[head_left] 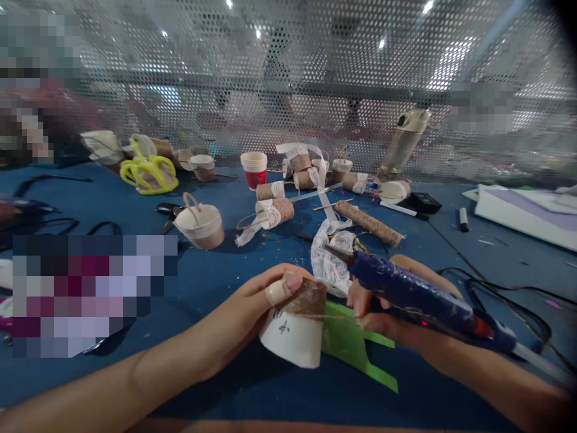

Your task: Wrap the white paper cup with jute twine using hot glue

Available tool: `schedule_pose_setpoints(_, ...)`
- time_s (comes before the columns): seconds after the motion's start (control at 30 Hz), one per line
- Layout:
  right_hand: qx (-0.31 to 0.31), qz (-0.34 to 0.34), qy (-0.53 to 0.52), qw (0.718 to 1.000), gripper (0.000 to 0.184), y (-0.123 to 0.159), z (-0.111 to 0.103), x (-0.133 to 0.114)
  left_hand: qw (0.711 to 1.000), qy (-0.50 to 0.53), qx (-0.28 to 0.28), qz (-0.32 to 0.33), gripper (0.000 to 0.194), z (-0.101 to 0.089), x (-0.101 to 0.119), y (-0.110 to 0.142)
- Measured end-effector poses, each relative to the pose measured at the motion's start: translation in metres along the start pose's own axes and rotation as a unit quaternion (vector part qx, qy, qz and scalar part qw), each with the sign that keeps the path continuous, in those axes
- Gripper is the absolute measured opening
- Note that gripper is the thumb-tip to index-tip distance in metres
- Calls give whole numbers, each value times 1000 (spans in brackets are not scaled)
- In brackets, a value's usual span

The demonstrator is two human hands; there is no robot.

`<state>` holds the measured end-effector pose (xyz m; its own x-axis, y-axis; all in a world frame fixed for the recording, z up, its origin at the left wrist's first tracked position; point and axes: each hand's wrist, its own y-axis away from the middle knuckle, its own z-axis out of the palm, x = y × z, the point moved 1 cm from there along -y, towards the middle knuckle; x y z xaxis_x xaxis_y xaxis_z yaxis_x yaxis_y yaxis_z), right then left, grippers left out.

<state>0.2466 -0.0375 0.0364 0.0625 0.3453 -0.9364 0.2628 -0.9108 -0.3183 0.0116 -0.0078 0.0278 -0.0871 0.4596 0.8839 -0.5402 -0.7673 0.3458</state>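
My left hand (265, 294), a bandage round its thumb, is closed on a white paper cup (291, 343) tilted upside down. Brown twine (309, 297) is wound round the cup's upper part, and handwritten marks show on the bare white below. A thin strand runs from the cup to my right hand (383, 313), whose thumb and finger look pinched on it. The same hand holds a blue hot glue gun (415, 288), its nozzle pointing left above the cup and a red light lit. White lace (331, 258) lies behind the cup, and green paper (351, 343) lies beside it.
On the blue table (243, 397) stand a twine-handled cup basket (201, 225), a red paper cup stack (254, 171) and a yellow basket (149, 174). A twine roll (369, 222) lies behind the glue gun. Black cables (505, 288) curl at right; a perforated metal screen (293, 78) borders the back.
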Motion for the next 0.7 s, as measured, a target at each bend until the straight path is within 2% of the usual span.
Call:
schedule_pose_setpoints(0.13,9,17,16,1000,29,1,1,1,999,21,38,25,39,0,3,0)
schedule_pose_setpoints(0.27,19,34,44,998,30,2,1,2,997,45,45,52,35,-1,3,0)
schedule_pose_setpoints(0.5,44,88,60,993,19,-1,3,3,995,72,30,55,36,-2,0,1)
schedule_pose_setpoints(0.7,53,124,54,989,18,-3,3,5,995,82,8,60,35,-3,-1,2)
